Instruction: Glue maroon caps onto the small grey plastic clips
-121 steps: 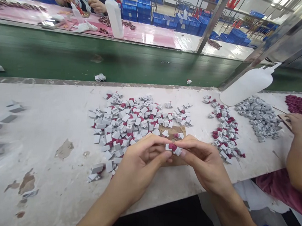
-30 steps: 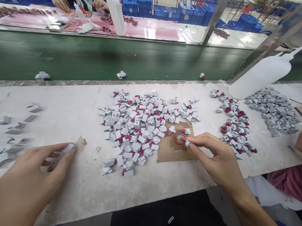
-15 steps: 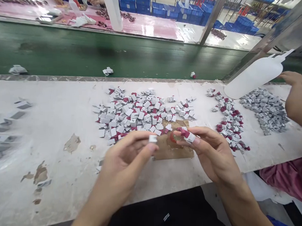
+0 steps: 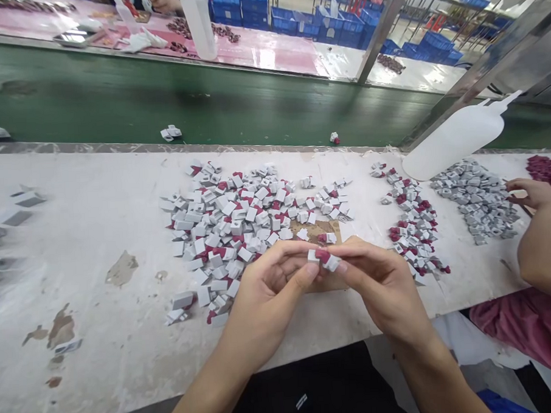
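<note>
Between finger and thumb, my left hand (image 4: pixel 274 292) pinches a small light-grey plastic block (image 4: pixel 312 256). My right hand (image 4: pixel 379 281) grips a small part made of a dark-red piece (image 4: pixel 322 255) and a light-grey piece (image 4: pixel 333 263). The left block meets the dark-red end, and the two hands are close together above the table. Behind them spreads a pile of grey-and-red parts (image 4: pixel 230 214). A brown cardboard piece (image 4: pixel 324 230) lies partly hidden under my hands.
A white squeeze bottle (image 4: pixel 455 139) leans at the right by more red-and-grey parts (image 4: pixel 415 209) and a grey pile (image 4: pixel 478 200). Another person's hand (image 4: pixel 530 194) is beside that pile. A green conveyor belt (image 4: pixel 252 98) runs behind the table (image 4: pixel 144 334), carrying a few parts.
My left hand has moved right and brought its grey block against the red end of the part in my right hand. The other person's hand has come down to the grey pile.
</note>
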`<state>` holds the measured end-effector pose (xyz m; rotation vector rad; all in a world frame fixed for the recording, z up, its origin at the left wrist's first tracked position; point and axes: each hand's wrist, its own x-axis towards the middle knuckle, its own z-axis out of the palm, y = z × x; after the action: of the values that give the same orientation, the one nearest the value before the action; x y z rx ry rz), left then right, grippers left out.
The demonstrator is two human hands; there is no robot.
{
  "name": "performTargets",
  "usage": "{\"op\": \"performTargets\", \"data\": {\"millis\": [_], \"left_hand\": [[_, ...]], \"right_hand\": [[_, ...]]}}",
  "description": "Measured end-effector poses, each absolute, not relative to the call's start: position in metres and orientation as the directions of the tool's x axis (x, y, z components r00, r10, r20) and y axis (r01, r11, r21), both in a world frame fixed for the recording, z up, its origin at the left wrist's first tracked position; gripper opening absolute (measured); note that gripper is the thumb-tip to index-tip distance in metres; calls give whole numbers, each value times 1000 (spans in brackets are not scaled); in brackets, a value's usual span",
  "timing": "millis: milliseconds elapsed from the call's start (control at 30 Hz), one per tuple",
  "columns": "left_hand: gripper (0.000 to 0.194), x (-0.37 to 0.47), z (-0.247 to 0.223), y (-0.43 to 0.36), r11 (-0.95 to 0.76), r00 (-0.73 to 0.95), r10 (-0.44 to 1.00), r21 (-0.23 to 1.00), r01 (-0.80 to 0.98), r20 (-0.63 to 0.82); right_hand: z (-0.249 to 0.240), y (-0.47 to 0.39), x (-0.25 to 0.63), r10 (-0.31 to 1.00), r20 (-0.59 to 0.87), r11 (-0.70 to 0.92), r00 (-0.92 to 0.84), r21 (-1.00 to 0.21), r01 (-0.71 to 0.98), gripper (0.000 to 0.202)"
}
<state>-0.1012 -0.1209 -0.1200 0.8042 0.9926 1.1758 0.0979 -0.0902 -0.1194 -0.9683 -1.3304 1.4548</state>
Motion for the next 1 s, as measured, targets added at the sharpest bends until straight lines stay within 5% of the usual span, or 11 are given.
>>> {"op": "performTargets", "data": {"millis": [333,433,533,600,800,1000], "left_hand": [[15,-125,-99,-109,72,58,996,997,-35,-70],[16,-138,-82,-72,-12,19,1000,969,246,8],[10,-148,-72,-7,0,-87,995,857,515,52],[12,-151,-73,44,113,-194,981,805,583,2],[36,-141,-93,153,248,-264,959,755,607,-102],[48,-148,-94,168,284,-287,947,786,549,-142]], "right_hand": [[-95,-59,92,894,48,30,-445,-998,-48,13],[-83,-8,89,873,14,126,-487,-972,198,26],[-80,71,78,962,86,227,-260,-780,583,32],[-85,125,64,980,133,199,-149,-709,677,38],[-105,209,26,984,89,171,-153,-695,698,43],[-106,194,17,977,66,170,-205,-818,549,41]]}}
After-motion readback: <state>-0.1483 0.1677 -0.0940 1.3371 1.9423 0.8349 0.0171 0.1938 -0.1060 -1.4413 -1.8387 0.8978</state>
